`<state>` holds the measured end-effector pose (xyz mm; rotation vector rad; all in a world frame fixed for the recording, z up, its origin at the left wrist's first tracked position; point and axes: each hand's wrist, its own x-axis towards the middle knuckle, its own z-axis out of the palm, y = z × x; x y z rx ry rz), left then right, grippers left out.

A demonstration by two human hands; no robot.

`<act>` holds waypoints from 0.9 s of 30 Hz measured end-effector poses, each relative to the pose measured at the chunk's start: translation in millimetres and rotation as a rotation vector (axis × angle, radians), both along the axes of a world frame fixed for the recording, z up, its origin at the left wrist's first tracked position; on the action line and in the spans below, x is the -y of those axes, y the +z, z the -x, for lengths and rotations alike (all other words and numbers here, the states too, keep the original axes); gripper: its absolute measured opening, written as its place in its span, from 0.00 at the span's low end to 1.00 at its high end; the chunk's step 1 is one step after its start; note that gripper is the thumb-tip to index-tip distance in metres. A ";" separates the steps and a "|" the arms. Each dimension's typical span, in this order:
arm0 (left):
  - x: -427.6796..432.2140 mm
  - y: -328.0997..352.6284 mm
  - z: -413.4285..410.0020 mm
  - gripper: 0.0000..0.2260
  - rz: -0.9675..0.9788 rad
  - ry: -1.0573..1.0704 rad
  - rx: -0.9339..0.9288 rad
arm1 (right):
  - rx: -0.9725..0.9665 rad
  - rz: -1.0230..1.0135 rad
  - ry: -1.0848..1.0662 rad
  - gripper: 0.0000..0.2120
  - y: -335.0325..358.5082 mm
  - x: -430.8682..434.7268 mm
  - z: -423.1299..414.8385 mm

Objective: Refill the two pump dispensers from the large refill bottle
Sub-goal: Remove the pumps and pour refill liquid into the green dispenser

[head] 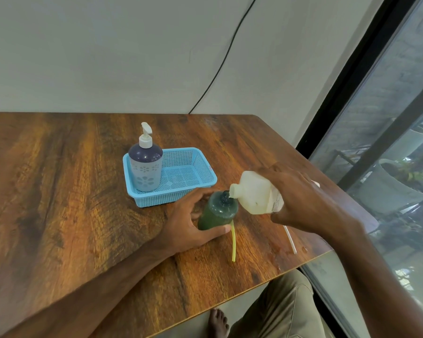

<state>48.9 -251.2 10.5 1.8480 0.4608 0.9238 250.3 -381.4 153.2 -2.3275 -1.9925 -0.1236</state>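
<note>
The green pump dispenser [217, 212] stood on the wooden table [59, 191], toward its near right part, with its pump off and its neck open. The large refill bottle [254, 191], pale and cloudy, was tipped over from the right, and its white mouth met the dispenser's neck. The green bottle looked mostly full of dark liquid.

Just in front of the dispenser a thin yellow tube [234, 242] lay on the table, its far end touching the bottle's base by the thumb. A white tube [290, 240] lay further right, near the table edge and partly hidden under the right forearm. Behind and to the left sat a blue mesh basket [200, 164], close to the dispenser but not touching it. The second dispenser [145, 167], dark-topped with a flower pattern and a white pump, stood upright in the basket's left end. A black cable [226, 54] ran down the wall behind, and a window [388, 142] with a potted plant [396, 189] outside filled the right side.

The left hand [186, 223] gripped the green dispenser, fingers curled round its far side and the thumb pressed along its near side. The right hand [305, 198] held the refill bottle by its body, fingers wrapped over it from above; its palm side was hidden from me.
</note>
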 end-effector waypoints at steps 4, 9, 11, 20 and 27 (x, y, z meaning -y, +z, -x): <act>-1.0 -2.5 0.2 0.34 0.002 0.005 -0.006 | 0.004 -0.002 -0.004 0.46 -1.1 -0.4 -0.5; -1.0 -2.9 0.4 0.34 0.012 0.004 -0.018 | 0.007 -0.008 0.003 0.46 -1.3 -0.5 -1.1; -0.5 -1.9 0.6 0.33 0.012 0.003 -0.017 | 0.005 -0.008 0.004 0.46 -1.8 -0.7 -1.7; -0.8 -1.6 0.5 0.34 0.012 0.009 -0.024 | -0.005 -0.021 0.003 0.48 -6.5 -0.9 -4.9; 0.8 1.5 0.8 0.32 0.001 -0.001 0.000 | -0.021 -0.042 0.012 0.49 -10.5 0.4 -5.5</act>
